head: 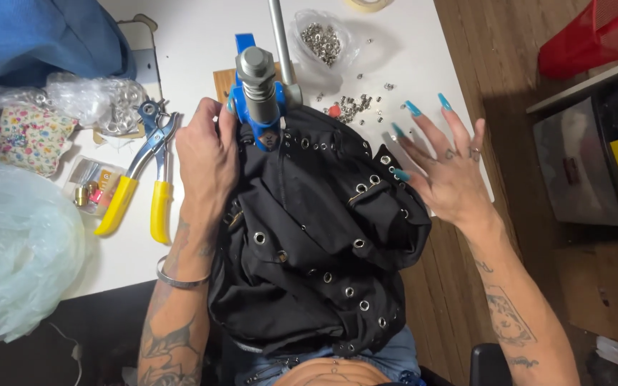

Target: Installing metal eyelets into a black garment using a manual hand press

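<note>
Left hand [205,161] curled in a grip; right hand [446,168] spread flat.

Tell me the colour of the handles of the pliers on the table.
Yellow; the pliers show clearly in the head view.

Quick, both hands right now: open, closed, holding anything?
Left hand: closed on the black eyeleted garment, beside the blue eyelet press.
Right hand: open, fingers spread, holding nothing, at the garment's right edge.
</note>
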